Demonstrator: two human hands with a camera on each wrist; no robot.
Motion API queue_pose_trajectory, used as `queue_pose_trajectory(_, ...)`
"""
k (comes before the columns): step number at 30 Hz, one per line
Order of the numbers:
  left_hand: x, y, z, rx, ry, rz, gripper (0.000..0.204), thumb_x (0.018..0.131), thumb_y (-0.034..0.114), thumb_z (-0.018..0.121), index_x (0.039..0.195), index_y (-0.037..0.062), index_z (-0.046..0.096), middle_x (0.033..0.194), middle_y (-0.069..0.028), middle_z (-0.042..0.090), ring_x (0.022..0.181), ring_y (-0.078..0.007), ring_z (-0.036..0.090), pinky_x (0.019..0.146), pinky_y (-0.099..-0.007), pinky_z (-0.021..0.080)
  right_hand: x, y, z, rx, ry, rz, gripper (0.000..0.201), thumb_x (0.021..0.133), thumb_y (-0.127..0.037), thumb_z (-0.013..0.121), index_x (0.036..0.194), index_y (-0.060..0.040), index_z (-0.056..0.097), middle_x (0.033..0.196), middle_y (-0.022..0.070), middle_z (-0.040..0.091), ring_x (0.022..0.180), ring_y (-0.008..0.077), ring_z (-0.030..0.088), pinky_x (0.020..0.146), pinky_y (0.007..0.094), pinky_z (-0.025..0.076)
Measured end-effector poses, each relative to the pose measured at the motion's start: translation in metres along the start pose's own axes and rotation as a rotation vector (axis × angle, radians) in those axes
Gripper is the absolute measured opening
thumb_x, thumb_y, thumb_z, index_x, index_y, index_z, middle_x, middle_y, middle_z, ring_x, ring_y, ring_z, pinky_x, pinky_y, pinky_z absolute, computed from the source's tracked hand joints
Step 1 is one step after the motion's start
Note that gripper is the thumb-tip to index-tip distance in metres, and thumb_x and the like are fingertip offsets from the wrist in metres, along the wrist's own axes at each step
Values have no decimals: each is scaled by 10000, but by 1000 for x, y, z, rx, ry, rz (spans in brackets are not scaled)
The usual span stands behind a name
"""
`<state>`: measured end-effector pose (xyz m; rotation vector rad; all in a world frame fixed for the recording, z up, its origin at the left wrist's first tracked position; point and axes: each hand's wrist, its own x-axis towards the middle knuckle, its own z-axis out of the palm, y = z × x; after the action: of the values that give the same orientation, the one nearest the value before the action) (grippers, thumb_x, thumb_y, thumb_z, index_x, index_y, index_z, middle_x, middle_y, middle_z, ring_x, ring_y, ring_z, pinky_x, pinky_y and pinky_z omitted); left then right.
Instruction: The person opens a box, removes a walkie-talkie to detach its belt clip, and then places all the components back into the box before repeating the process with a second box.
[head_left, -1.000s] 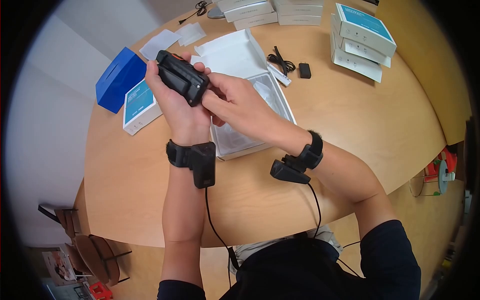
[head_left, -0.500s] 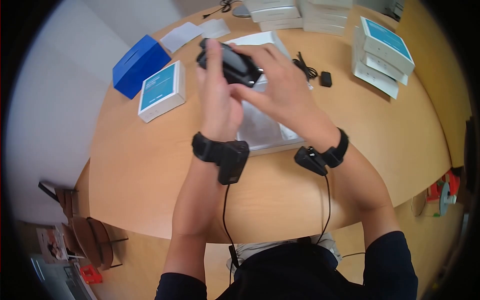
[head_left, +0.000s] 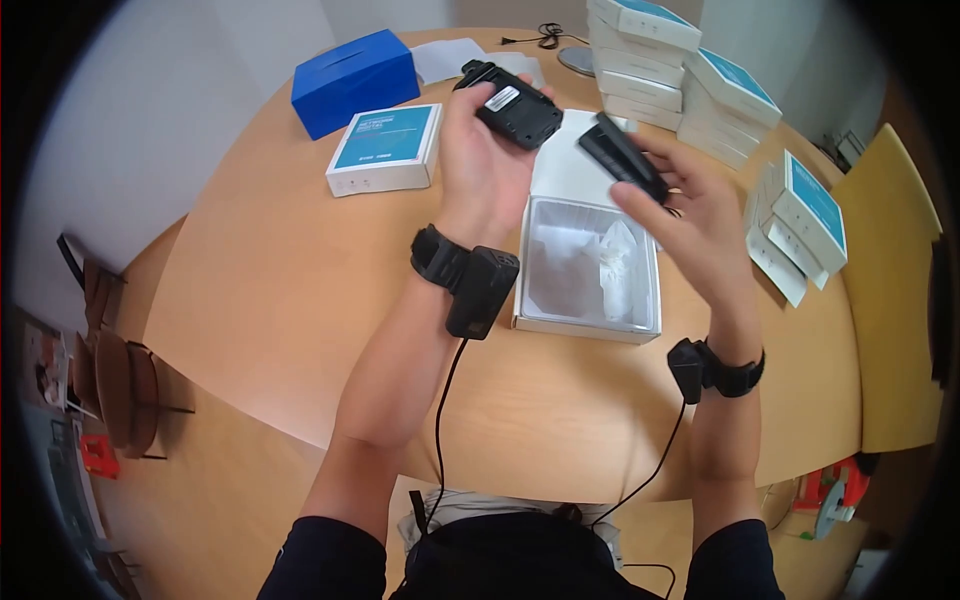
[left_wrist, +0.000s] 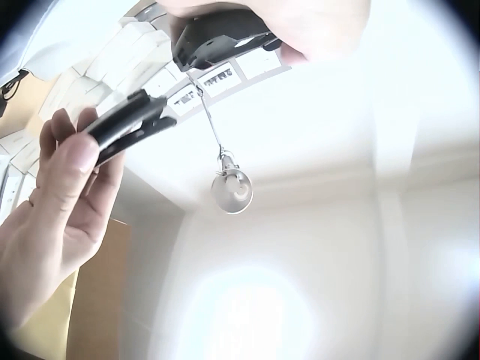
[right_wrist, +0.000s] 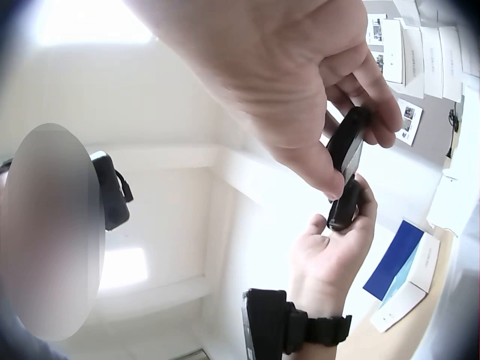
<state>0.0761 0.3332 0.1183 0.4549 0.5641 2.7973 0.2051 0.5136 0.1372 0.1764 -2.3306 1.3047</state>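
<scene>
My left hand (head_left: 485,185) holds a black handheld device (head_left: 522,118), its back with a white label facing up, the thumb along its edge. To its right, my right hand (head_left: 705,225) pinches a long flat black piece (head_left: 622,158) between thumb and fingers. In the left wrist view this black piece (left_wrist: 124,124) shows a second bar along it, like a clip. Device and piece are apart in the head view. Below them stands an open white box (head_left: 590,332) with a clear plastic tray and a crumpled clear bag (head_left: 617,270) inside.
A teal and white box (head_left: 385,140) and a blue box (head_left: 355,85) stand at the left, with white papers (head_left: 445,62) behind. Stacks of white boxes (head_left: 640,75) rise at the back, and more boxes (head_left: 805,215) lean at the right. A black cable (head_left: 550,37) lies far back.
The hands have come apart: the black piece has come off the device and is now in my right hand. The device has turned to show its labelled back. The head view has shifted.
</scene>
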Motion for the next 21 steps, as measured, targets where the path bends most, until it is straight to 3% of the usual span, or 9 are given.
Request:
queue_pose_trajectory(4, 3, -3, -5, 124, -178, -21, 482, 972, -41, 557, 1437, -85, 438, 1390, -201, 603, 1337, -364, 613, 1167, -491, 528, 4, -5, -9, 296, 83, 25, 624, 998, -236, 788, 1481, 87, 561, 1316, 167, 692, 1137, 208, 721, 948, 304, 550)
queue_pose_trajectory(7, -2, -12, 1, 203, -252, -10, 481, 986, -45, 542, 1455, -93, 445, 1429, -208, 601, 1349, -357, 611, 1170, -477, 529, 5, -12, -15, 400, 88, 94, 617, 994, -237, 783, 1483, 72, 568, 1309, 158, 694, 1145, 222, 733, 926, 303, 550)
queue_pose_trajectory(14, -12, -21, 12, 272, -281, -29, 459, 1061, 58, 588, 1500, 9, 464, 1412, -182, 647, 1284, -328, 669, 1071, -495, 604, 3, -13, -7, 426, 119, 45, 532, 962, -162, 803, 1404, 57, 604, 1291, 129, 701, 1108, 204, 742, 916, 307, 565)
queue_pose_trajectory(21, -19, -24, 19, 370, -318, 4, 420, 1084, 100, 590, 1488, 54, 484, 1436, -119, 656, 1257, -233, 684, 1052, -432, 611, 1, -10, 0, 370, 80, 13, 565, 941, -119, 813, 1424, 63, 582, 1204, 114, 729, 1029, 141, 709, 855, 278, 577)
